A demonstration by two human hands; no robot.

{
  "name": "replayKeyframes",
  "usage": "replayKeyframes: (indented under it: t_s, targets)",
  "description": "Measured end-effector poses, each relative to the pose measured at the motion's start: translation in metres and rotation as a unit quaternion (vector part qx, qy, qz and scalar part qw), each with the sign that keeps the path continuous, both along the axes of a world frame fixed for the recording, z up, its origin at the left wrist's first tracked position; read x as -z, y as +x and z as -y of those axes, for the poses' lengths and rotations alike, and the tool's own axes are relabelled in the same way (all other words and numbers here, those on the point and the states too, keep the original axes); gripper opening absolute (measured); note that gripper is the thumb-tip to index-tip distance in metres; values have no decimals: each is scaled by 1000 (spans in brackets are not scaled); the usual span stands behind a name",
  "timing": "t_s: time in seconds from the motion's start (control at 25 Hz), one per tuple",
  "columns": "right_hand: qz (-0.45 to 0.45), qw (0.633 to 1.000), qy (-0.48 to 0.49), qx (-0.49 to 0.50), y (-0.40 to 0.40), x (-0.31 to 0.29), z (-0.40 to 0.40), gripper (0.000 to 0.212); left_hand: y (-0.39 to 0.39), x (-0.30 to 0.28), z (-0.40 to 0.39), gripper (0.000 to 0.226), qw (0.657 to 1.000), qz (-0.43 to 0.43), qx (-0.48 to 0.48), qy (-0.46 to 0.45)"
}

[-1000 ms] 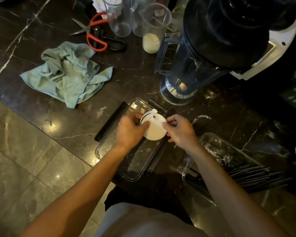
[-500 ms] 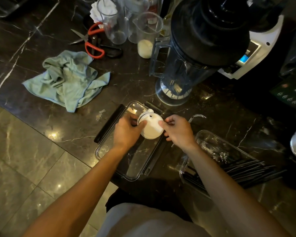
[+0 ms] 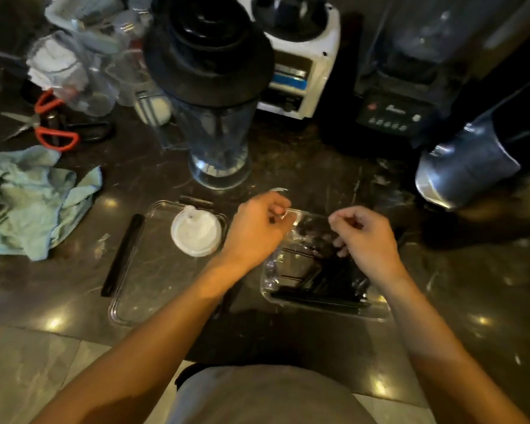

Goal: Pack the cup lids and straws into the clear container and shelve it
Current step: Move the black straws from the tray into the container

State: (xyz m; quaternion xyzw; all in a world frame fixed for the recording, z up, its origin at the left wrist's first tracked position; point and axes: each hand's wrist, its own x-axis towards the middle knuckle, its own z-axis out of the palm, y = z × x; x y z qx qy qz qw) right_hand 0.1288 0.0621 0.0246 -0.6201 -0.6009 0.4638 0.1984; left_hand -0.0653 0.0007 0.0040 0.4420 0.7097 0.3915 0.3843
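Countertop of dark veined marble (image 3: 303,166) carries all items. White round plastic cup lid (image 3: 196,232) rests on the flat clear container lid (image 3: 141,289), near the counter's front edge. Clear rectangular plastic container (image 3: 377,313), holding black straws (image 3: 322,296), sits just right of it. Left hand (image 3: 256,229) pinches the container's far rim; right hand (image 3: 364,237) hovers over it, fingers curled (holding nothing visible). Tall blender jug with black lid (image 3: 210,87) stands behind; crumpled pale green cloth (image 3: 34,200) lies at the left edge.

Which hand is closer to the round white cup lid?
Left. The left hand is just right of the round white cup lid, beside it. The right hand is farther right, over the clear straw container.
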Motion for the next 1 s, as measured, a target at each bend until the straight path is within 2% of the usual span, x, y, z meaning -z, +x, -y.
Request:
replayKeyframes:
  t_s: [0.08,0.24,0.36,0.44,0.56,0.64,0.8,1.0]
  targets:
    - [17,998,-46,43,30,6,11,10,29,3,-8,31,995,7,75,-59]
    - [53,989,-90,105,71,23,38,19,75,19,-9,55,960,-37,218,-169]
    - [92,983,-103,119,85,32,50,30,96,35,-11,54,940,-81,253,-214]
    - [90,986,-97,106,83,35,54,41,104,43,-12,63,933,-83,261,-235]
    - [92,986,-113,84,74,37,52,50,112,47,-14,70,932,-91,267,-227]
    - [89,983,-138,82,68,41,47,46,115,47,-15,67,931,-86,279,-218]
    - [-9,979,-184,84,67,46,42,29,119,54,-14,78,938,-40,283,-194]
    - [-62,980,-184,36,69,50,39,29,124,59,-16,58,953,2,245,-177]
